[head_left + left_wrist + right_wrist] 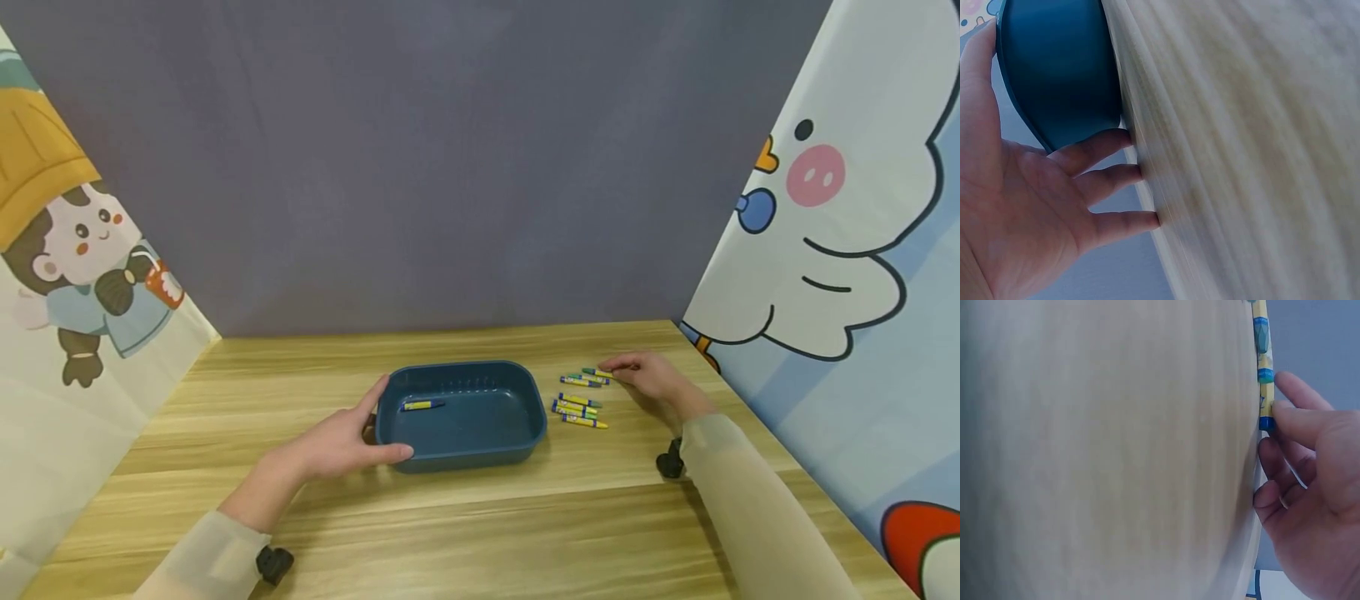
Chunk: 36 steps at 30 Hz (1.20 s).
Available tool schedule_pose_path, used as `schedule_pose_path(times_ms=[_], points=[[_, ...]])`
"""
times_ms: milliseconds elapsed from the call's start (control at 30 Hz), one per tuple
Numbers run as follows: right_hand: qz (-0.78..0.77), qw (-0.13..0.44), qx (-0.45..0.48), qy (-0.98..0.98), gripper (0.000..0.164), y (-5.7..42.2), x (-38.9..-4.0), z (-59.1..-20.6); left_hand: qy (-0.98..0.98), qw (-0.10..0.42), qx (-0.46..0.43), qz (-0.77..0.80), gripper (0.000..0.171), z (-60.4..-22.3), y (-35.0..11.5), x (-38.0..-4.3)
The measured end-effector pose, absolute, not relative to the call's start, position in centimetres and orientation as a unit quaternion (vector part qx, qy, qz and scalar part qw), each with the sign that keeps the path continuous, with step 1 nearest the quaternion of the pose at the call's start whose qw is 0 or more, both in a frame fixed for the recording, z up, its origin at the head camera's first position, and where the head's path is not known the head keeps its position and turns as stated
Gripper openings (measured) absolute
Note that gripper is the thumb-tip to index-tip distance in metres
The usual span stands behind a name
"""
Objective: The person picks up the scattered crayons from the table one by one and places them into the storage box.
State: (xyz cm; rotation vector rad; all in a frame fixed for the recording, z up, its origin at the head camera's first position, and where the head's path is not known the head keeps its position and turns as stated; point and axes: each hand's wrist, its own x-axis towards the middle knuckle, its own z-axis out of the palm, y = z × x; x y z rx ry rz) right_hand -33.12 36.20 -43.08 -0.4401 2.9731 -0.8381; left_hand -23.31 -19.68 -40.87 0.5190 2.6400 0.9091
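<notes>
A dark blue-green plastic bin point(480, 461) sits on the table, and one yellow-wrapped crayon point(422, 406) lies inside it. My left hand point(341, 442) spans the bin's left end, thumb over the front rim and index finger along the outer wall. In the left wrist view, its other fingers are straight and spread, tips at the tabletop. To the bin's right, my right hand point(651, 377) pinches the end of a green-tipped crayon point(1266, 403) between thumb and index finger, low at the table. Its other fingers are curled. Several crayons point(577, 408) lie close by in two loose clusters.
The wood-grain table point(360, 542) meets a grey back panel point(450, 167). Printed cartoon panels stand at the left point(82, 250) and right point(825, 250) edges. A small black device point(671, 460) is strapped at the right wrist, and another point(274, 565) at the left.
</notes>
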Motion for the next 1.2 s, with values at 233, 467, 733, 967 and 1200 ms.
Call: schedule_pose_path(times_ms=[233, 467, 733, 967, 1200], points=[[-0.258, 0.026, -0.151, 0.954, 0.031, 36.3, -33.2, -43.1, 0.919, 0.157, 0.176, 0.316, 0.13, -40.7, -19.7, -23.2], [-0.251, 0.007, -0.13, 0.959, 0.031, 36.1, -33.2, -43.0, 0.92, 0.158, 0.176, 0.314, 0.13, -40.8, -19.7, -23.2], [-0.285, -0.01, -0.145, 0.947, 0.034, 34.0, -33.1, -41.7, 0.921, 0.153, 0.177, 0.313, 0.131, -40.8, -19.7, -23.3], [-0.312, 0.007, -0.174, 0.934, 0.034, 29.3, -32.5, -39.6, 0.919, 0.154, 0.179, 0.315, 0.131, -40.9, -19.7, -23.5], [-0.344, 0.017, -0.211, 0.915, 0.032, 24.1, -31.7, -37.9, 0.92, 0.152, 0.183, 0.312, 0.131, -40.8, -19.8, -23.5]])
